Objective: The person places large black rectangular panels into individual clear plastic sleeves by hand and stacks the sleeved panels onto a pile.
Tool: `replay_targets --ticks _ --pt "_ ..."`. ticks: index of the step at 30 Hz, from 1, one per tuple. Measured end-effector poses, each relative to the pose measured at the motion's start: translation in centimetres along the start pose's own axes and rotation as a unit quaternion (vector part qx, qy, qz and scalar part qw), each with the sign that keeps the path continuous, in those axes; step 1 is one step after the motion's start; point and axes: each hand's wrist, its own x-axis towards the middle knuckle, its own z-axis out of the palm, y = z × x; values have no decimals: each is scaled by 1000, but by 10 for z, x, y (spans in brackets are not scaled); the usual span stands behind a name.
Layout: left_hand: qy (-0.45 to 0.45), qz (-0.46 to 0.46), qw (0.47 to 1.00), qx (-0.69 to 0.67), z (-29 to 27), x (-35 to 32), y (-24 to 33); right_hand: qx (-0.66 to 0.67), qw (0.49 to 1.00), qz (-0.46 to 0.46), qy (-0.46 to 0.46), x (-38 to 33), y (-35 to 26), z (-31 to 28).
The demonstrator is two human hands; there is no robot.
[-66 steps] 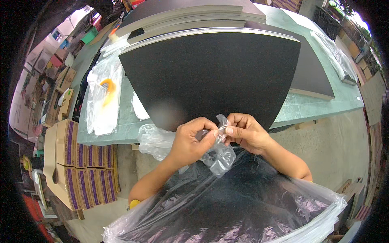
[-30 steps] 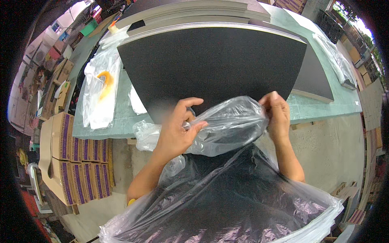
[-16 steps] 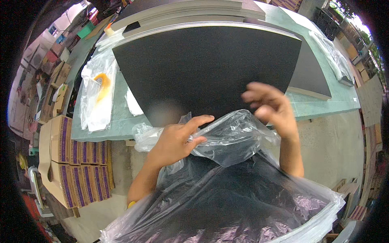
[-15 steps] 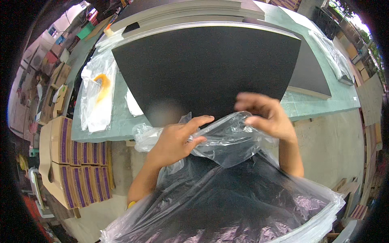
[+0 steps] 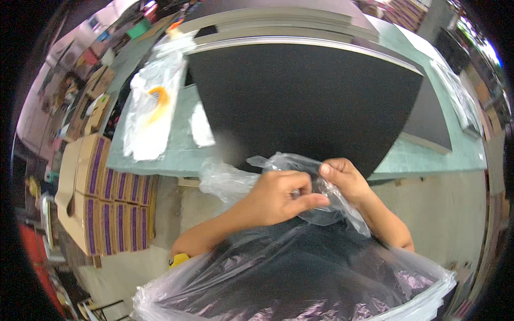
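A clear plastic bag (image 5: 321, 214) is bunched up in front of me, below the lower end of a large black panel (image 5: 310, 101). My right hand (image 5: 345, 179) is closed on the bag's gathered film, thumb on top. Close by on the left, my left hand (image 5: 284, 198) has its fingers curled and thumb bent in, pinching the film. More crumpled film trails left of my left wrist. Across the bottom, a wide sheet of clear plastic (image 5: 289, 267) spreads over something dark.
A green table (image 5: 182, 115) holds stacked grey boards (image 5: 289, 18) behind the panel. White plastic bags (image 5: 155, 112) lie on its left side, a wrapped bundle (image 5: 458, 96) on the right. Cardboard cartons with purple stripes (image 5: 101, 198) are stacked at the left on the floor.
My hands have come closer together. My right hand has closed on the film, and my left has moved right with its fingers curled in. The whole view has shifted slightly.
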Motion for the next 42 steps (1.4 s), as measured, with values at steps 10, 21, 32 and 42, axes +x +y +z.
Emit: replay_targets --ticks 10,21,32,42 --pt "62 -46 996 -46 5 3 -7 143 989 16 -12 12 20 19" --pt "67 -11 994 -84 -2 3 -13 121 992 -33 -33 5 9 1" --pt "533 -72 808 242 -118 -38 -22 93 978 -185 -7 -29 -24 -40" --pt "58 24 994 -88 -22 10 33 -393 836 -381 -45 -27 -52 16"
